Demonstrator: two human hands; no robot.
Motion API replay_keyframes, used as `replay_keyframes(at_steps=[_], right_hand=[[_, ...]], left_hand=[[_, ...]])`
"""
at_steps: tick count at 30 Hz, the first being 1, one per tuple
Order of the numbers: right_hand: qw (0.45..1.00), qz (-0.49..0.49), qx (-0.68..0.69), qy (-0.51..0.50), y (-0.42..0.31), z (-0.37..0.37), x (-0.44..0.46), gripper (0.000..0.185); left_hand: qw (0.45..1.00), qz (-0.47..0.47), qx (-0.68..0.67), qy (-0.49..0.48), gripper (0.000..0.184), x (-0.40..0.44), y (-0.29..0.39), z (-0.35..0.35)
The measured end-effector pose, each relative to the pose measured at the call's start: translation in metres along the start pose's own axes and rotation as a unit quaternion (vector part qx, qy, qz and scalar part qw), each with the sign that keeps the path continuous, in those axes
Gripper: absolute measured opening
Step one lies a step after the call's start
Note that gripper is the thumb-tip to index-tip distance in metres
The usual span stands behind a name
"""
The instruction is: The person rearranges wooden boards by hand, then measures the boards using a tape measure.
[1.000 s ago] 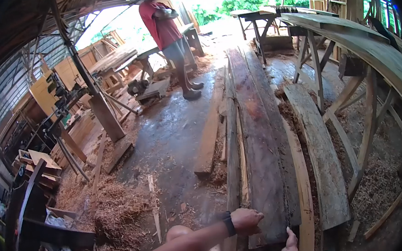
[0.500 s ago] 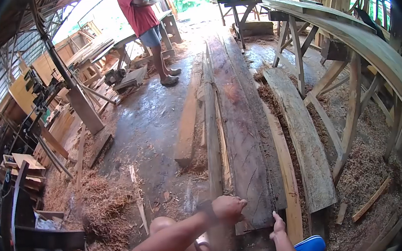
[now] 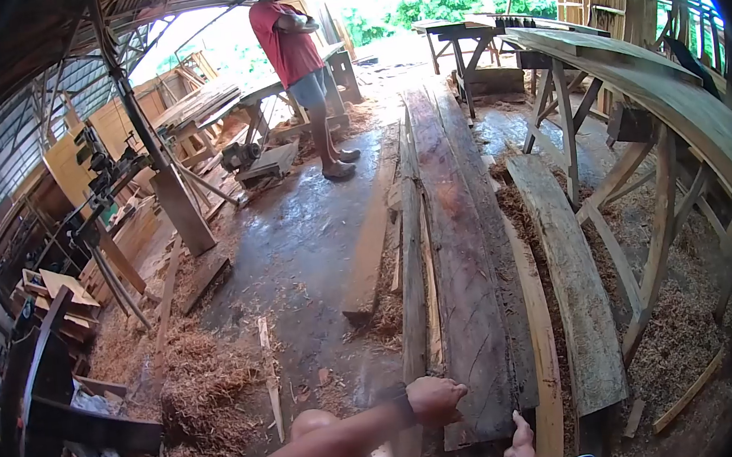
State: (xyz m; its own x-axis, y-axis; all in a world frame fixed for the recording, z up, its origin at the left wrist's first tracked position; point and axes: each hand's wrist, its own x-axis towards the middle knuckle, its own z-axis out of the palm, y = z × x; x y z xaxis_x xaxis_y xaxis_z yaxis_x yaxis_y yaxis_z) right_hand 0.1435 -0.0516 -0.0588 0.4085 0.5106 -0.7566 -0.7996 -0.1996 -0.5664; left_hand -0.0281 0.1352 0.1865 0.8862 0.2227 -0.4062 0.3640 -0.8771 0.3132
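A long, dark, rough-faced plank (image 3: 471,307) runs away from me along the floor, its near end close to my knees. My left hand (image 3: 437,399) is closed over the left part of that end, with a dark band at the wrist. Whatever its fingers hold, if anything, is hidden. By the plank's near right corner is my right hand (image 3: 520,435), one finger stretched forward and the thumb apart. I cannot tell whether that finger touches the edge. A narrower dark board (image 3: 516,320) and a pale yellow board (image 3: 543,370) lie along the plank's right side.
Another weathered slab (image 3: 574,296) lies farther right, beside trestles (image 3: 658,224) bearing a long thick board (image 3: 684,110). A person in a red shirt (image 3: 287,54) stands ahead on the left with folded arms. Wood shavings (image 3: 208,379) cover much of the floor. A metal post (image 3: 134,101) rises at left.
My view has tilted up and turned slightly left, so the scene sits lower and farther right. Both hands stay at about the same spots by the plank's near end.
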Motion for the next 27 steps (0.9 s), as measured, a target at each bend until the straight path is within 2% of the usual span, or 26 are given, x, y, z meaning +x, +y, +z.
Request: replay_keyframes(at_steps=[1, 4, 7, 16, 19, 27], right_hand=[[1.000, 0.007, -0.007, 0.007, -0.002, 0.003, -0.003, 0.061], [1.000, 0.002, 0.012, 0.020, 0.000, 0.003, 0.000, 0.049], [0.999, 0.006, 0.031, -0.006, 0.001, 0.001, 0.003, 0.050], [1.000, 0.005, 0.013, 0.022, -0.001, 0.003, 0.000, 0.051], [1.000, -0.002, 0.025, -0.015, 0.003, -0.003, 0.007, 0.053], [0.999, -0.005, -0.011, 0.036, -0.011, 0.011, -0.018, 0.056]], left_hand=[[1.000, -0.003, -0.001, -0.004, 0.048, 0.000, 0.000, -0.001], [1.000, -0.008, -0.002, -0.011, 0.048, -0.001, 0.001, -0.003], [1.000, -0.007, -0.003, -0.006, 0.047, -0.001, 0.000, 0.001], [1.000, -0.017, -0.005, -0.015, 0.048, 0.001, 0.001, -0.002], [1.000, -0.012, -0.007, -0.005, 0.048, 0.003, -0.002, 0.005], [1.000, -0.002, 0.001, -0.009, 0.048, 0.006, 0.000, 0.002]])
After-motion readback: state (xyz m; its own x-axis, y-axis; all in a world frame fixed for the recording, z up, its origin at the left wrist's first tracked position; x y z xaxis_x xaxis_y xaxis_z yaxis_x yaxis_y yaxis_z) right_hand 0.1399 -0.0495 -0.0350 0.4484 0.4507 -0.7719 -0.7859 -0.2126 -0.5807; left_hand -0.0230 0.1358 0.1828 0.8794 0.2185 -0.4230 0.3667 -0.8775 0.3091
